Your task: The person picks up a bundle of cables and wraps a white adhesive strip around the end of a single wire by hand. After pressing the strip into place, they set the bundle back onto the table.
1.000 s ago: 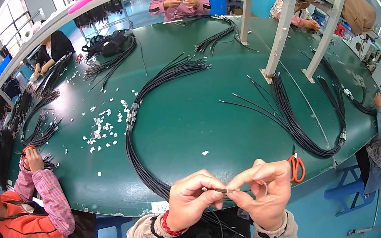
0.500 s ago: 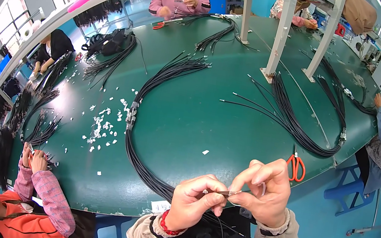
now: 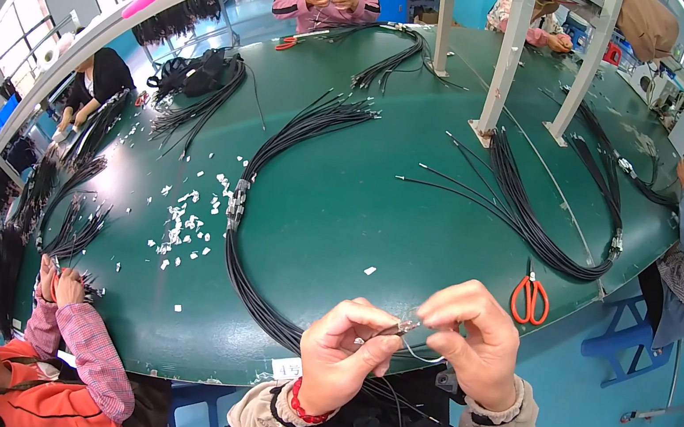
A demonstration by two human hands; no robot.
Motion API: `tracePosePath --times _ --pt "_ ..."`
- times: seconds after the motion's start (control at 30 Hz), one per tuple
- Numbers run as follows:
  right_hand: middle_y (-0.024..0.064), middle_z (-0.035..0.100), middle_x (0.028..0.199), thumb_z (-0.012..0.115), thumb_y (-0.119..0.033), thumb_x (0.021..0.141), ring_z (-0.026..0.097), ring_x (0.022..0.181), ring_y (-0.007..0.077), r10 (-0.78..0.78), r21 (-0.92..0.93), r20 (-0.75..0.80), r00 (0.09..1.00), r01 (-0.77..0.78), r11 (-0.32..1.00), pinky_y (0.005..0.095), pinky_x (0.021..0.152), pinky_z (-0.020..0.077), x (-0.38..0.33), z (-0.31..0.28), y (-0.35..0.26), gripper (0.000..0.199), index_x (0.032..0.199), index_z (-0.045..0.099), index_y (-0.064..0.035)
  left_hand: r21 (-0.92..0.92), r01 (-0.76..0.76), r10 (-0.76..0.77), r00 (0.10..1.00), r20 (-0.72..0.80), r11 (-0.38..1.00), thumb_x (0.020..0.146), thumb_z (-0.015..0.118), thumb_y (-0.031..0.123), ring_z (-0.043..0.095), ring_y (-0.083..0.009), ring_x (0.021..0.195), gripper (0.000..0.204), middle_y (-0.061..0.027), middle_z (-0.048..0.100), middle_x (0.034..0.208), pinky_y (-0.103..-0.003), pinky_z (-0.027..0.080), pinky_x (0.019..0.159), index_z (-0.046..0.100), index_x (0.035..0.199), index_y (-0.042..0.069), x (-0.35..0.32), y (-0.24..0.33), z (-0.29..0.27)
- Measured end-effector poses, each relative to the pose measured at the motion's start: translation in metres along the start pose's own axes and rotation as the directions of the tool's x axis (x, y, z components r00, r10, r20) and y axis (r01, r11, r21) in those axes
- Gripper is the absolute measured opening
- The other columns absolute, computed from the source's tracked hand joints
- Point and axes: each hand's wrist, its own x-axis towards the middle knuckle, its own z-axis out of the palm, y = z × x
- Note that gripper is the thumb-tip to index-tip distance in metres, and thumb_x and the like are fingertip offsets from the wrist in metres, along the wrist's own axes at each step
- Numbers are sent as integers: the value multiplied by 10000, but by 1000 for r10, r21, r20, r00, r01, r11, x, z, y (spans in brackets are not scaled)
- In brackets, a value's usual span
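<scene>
At the near edge of the table, my left hand point(image 3: 349, 351) pinches a thin dark cable end point(image 3: 391, 331) between thumb and fingers; its tip points right. A thin white strand point(image 3: 420, 355) curves down from that tip toward my right palm. Close to the tip, my right hand point(image 3: 475, 346) hovers with thumb and forefinger apart; nothing shows between those two, though its other fingers are partly hidden. A bundle of black cables point(image 3: 256, 305) arcs across the table and passes behind my left hand. Several loose cable ends point(image 3: 406, 400) hang over my lap below my hands.
Orange-handled scissors point(image 3: 531, 299) lie right of my hands. White scraps point(image 3: 183, 229) are scattered left of the bundle. More black cables point(image 3: 529, 221) lie beside a metal post point(image 3: 504, 60). A co-worker in an orange vest point(image 3: 53, 400) sits at left; others work around the green table point(image 3: 335, 203).
My right thumb and forefinger have parted from the cable end and drawn slightly away. My left hand has shifted a little left and tilted the tip upward. The white strand now shows as a loop.
</scene>
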Motion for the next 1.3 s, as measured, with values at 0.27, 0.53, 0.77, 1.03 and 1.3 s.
tracePosePath --times 0.27,0.53,0.77,1.03,1.3 --pt "87 637 734 751 -24 698 553 635 123 -3 -85 70 998 9 996 239 557 425 6 -7 -6 165 830 655 1 68 -25 27 999 -33 997 829 583 -97 548 -84 592 193 -89 572 845 -190 433 477 578 1014 -44 2 -3 1" --pt "77 641 712 754 6 671 578 613 122 116 -23 56 992 -115 993 228 540 434 7 -7 -7 198 844 658 12 82 -30 31 999 -17 996 823 585 -103 554 -92 603 186 -95 572 849 -196 448 479 589 1001 -49 4 -8 -1" --pt "63 638 703 755 -2 667 572 631 127 2 -116 63 998 6 993 236 550 435 10 -9 -3 171 816 672 -16 107 -49 52 998 -21 993 814 594 -107 565 -104 605 181 -105 570 856 -200 462 485 595 989 -60 5 -6 0" --pt "37 625 680 773 -43 650 549 632 124 -78 -194 27 997 82 978 252 553 406 11 -8 -1 145 713 643 -45 95 -60 62 998 -25 994 812 596 -109 573 -112 607 179 -115 575 867 -204 470 486 597 985 -64 3 -4 -1" --pt "21 622 674 825 -82 582 544 611 122 -107 -137 96 990 119 983 251 540 396 11 -10 -3 223 683 627 -56 139 -56 58 998 -11 989 808 599 -113 585 -120 630 183 -122 577 874 -208 482 494 602 984 -64 2 1 0"
